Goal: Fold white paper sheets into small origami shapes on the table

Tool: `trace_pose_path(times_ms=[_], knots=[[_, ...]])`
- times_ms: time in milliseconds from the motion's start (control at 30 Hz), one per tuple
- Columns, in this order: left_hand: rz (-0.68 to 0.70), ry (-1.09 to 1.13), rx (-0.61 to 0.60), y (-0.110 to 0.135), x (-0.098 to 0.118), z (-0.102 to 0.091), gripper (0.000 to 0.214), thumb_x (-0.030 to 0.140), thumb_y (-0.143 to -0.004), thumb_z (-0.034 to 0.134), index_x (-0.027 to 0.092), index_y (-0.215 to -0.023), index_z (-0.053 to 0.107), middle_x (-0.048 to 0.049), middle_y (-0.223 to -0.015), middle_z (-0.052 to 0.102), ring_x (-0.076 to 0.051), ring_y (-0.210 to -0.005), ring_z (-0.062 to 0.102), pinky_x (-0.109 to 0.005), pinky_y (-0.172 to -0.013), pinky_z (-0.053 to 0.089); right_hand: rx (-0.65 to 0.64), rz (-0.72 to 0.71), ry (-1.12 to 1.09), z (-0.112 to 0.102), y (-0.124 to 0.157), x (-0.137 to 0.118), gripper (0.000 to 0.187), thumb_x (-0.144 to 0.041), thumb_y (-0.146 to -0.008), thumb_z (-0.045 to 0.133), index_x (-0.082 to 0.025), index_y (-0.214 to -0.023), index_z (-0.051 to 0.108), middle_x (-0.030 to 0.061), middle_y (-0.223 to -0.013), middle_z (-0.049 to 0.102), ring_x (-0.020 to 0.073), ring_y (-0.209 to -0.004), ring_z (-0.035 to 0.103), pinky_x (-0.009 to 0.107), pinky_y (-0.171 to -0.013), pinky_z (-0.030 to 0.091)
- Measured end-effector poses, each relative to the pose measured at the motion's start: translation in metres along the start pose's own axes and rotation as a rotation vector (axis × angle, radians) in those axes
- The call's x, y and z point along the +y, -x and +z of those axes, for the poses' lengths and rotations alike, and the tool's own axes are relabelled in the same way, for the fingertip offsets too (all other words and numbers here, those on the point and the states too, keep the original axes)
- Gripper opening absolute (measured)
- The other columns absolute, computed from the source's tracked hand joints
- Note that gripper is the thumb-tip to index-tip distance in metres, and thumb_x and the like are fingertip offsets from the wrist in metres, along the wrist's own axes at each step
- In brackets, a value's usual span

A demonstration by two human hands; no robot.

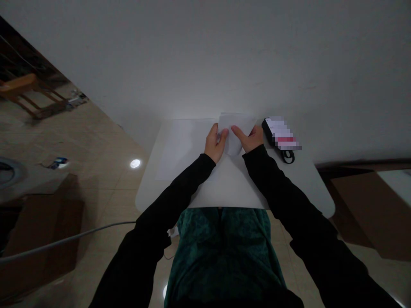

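Note:
Both my hands hold a small folded piece of white paper (236, 122) above the far middle of the white table. My left hand (215, 143) grips its left edge, thumb on the front face. On the other side my right hand (250, 137) pinches it, with the thumb laid across the front; those fingers are mostly hidden behind the paper. A larger flat white sheet (180, 145) lies on the table to the left of my left hand. Right of my right hand rests a phone-like device (282, 133) in a black case with a black strap loop; its screen is blurred out.
The white table (231, 188) stands against a pale wall (205, 55). Brown cardboard boxes (362, 214) are on the floor to the right, and another box (61, 235) to the left. A grey cable (80, 235) runs by my left arm. A wooden stool (22, 85) stands far left.

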State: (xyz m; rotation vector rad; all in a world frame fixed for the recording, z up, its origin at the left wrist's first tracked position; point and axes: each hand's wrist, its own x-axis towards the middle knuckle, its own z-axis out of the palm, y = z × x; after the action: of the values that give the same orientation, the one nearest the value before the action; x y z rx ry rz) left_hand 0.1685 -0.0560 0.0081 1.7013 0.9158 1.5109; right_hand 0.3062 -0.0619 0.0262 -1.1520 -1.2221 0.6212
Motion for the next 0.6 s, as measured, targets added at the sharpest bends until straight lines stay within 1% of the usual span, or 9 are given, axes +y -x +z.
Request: trace_pose_path(times_ms=[100, 167, 267, 367, 433, 600], knots=[[-0.018, -0.028, 0.002, 0.003, 0.001, 0.004, 0.044, 0.060, -0.092, 0.046, 0.022, -0.113, 0.052, -0.0089, -0.110, 0.062, -0.022, -0.108, 0.061, -0.040, -0.098, 0.049, 0.021, 0.017, 0.008, 0.003, 0.004, 0.004, 0.036, -0.054, -0.065, 0.075, -0.020, -0.076, 0.070, 0.0094, -0.081, 0.075, 0.0317, -0.089, 0.072, 0.049, -0.082, 0.059], [-0.031, -0.017, -0.007, 0.004, -0.002, 0.006, 0.044, 0.061, -0.091, 0.045, 0.021, -0.109, 0.052, -0.0087, -0.107, 0.062, -0.021, -0.106, 0.061, -0.040, -0.097, 0.049, 0.032, 0.025, -0.001, 0.005, 0.007, 0.006, 0.037, -0.053, -0.064, 0.076, -0.019, -0.075, 0.070, 0.0096, -0.081, 0.076, 0.0318, -0.088, 0.072, 0.049, -0.081, 0.059], [-0.034, 0.002, 0.013, 0.004, -0.003, 0.011, 0.043, 0.061, -0.091, 0.044, 0.021, -0.104, 0.052, -0.0080, -0.101, 0.063, -0.021, -0.101, 0.062, -0.039, -0.095, 0.050, 0.039, 0.051, -0.018, 0.006, 0.008, 0.007, 0.037, -0.051, -0.064, 0.077, -0.017, -0.078, 0.071, 0.0111, -0.085, 0.076, 0.0310, -0.085, 0.073, 0.048, -0.081, 0.059], [-0.037, 0.012, 0.035, 0.005, -0.001, 0.016, 0.042, 0.060, -0.093, 0.041, 0.021, -0.106, 0.048, -0.0077, -0.100, 0.062, -0.020, -0.098, 0.062, -0.038, -0.094, 0.050, 0.045, 0.072, -0.020, 0.005, 0.009, 0.006, 0.035, -0.048, -0.064, 0.077, -0.017, -0.077, 0.072, 0.0118, -0.085, 0.076, 0.0308, -0.082, 0.073, 0.048, -0.080, 0.060], [-0.055, 0.015, 0.030, 0.007, -0.001, 0.019, 0.042, 0.060, -0.094, 0.039, 0.021, -0.109, 0.046, -0.0085, -0.103, 0.062, -0.020, -0.100, 0.062, -0.039, -0.094, 0.050, 0.046, 0.086, -0.032, 0.005, 0.010, 0.008, 0.035, -0.048, -0.061, 0.078, -0.017, -0.075, 0.071, 0.0118, -0.084, 0.077, 0.0307, -0.081, 0.073, 0.048, -0.078, 0.060], [-0.072, -0.069, 0.025, 0.010, -0.004, 0.022, 0.046, 0.064, -0.093, 0.036, 0.022, -0.106, 0.047, -0.0108, -0.104, 0.060, -0.023, -0.104, 0.060, -0.042, -0.096, 0.047, 0.056, 0.101, -0.056, 0.002, 0.011, 0.013, 0.039, -0.048, -0.058, 0.080, -0.017, -0.080, 0.071, 0.0118, -0.087, 0.077, 0.0300, -0.083, 0.073, 0.048, -0.080, 0.060]])
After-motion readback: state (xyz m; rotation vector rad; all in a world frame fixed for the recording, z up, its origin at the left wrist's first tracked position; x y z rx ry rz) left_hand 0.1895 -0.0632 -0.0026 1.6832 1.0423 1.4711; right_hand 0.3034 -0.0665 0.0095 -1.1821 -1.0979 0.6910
